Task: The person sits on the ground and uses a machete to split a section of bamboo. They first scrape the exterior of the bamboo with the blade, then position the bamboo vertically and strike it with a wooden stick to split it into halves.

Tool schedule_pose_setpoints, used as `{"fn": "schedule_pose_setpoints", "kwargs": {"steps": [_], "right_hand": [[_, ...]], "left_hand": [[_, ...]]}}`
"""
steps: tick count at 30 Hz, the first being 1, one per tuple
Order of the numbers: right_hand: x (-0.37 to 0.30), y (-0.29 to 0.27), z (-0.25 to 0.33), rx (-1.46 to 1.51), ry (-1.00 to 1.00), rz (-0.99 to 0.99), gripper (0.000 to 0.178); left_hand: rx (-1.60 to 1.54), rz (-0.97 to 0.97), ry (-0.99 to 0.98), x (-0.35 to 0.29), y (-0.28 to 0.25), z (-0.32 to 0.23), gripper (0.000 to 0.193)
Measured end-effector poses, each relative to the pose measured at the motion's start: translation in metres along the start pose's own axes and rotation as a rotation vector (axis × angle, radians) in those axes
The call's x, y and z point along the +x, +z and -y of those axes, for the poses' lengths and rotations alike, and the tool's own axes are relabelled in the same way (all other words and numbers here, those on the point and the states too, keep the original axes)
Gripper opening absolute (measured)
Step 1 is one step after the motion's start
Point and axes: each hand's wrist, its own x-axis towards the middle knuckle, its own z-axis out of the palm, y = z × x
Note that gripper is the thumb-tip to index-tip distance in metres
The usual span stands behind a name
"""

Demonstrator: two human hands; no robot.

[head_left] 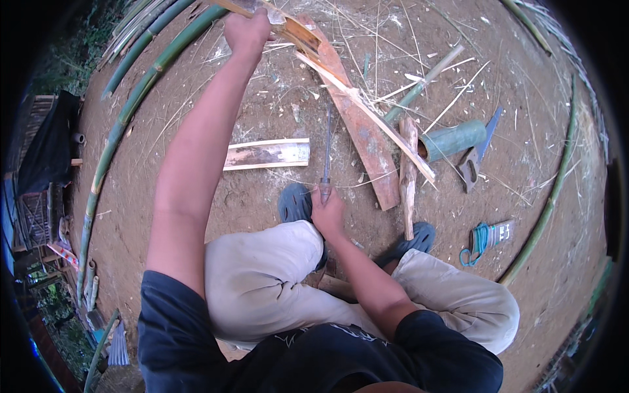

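Note:
My left hand (247, 31) reaches far forward, its fingers closed around a split bamboo piece (303, 33) with a brown inner side; its far end runs out of view at the top. My right hand (327, 211) is low between my knees, wrapped around the handle of a long knife (327, 147) whose thin blade points away from me. Between my hands a short half-round of bamboo (278, 153) lies on the dirt, hollow side up. To the right, a reddish-brown plank (367, 141) stretches forward, with a pale split bamboo strip (383, 126) lying across it.
Right of the plank are a rough wooden stick (407, 177), a green bamboo section (455, 139), a handsaw (481, 150) and a packet with blue-green cord (488, 239). Long green bamboo poles (121, 128) curve along the left; another pole (550, 203) lies right. Shavings litter the dirt.

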Motion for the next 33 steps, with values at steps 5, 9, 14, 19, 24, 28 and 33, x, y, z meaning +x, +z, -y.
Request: {"fn": "schedule_pose_setpoints", "kwargs": {"steps": [5, 9, 14, 19, 24, 28, 33], "right_hand": [[-0.016, -0.005, 0.024, 0.219, -0.197, 0.051, 0.027], [-0.005, -0.001, 0.036, 0.408, -0.132, -0.020, 0.028], [0.026, -0.018, 0.016, 0.129, 0.296, 0.109, 0.042], [0.016, -0.010, -0.045, -0.108, 0.045, 0.009, 0.041], [0.010, -0.024, -0.027, -0.343, -0.047, 0.071, 0.043], [0.030, -0.044, -0.027, -0.423, -0.282, 0.043, 0.037], [0.105, -0.103, 0.012, -0.728, -0.547, -0.468, 0.033]], "left_hand": [[-0.006, 0.029, -0.073, -0.017, -0.003, -0.002, 0.036], [0.028, 0.029, -0.077, -0.017, -0.002, -0.004, 0.035], [-0.217, 0.000, 0.090, 0.003, -0.009, -0.003, 0.021], [-0.236, -0.078, 0.074, 0.018, -0.022, -0.005, 0.019], [0.066, 0.017, -0.012, -0.007, -0.032, 0.012, 0.041], [0.234, 0.043, -0.097, -0.011, -0.041, 0.035, 0.035], [0.294, 0.113, -0.191, -0.034, -0.050, 0.055, 0.035]]}}
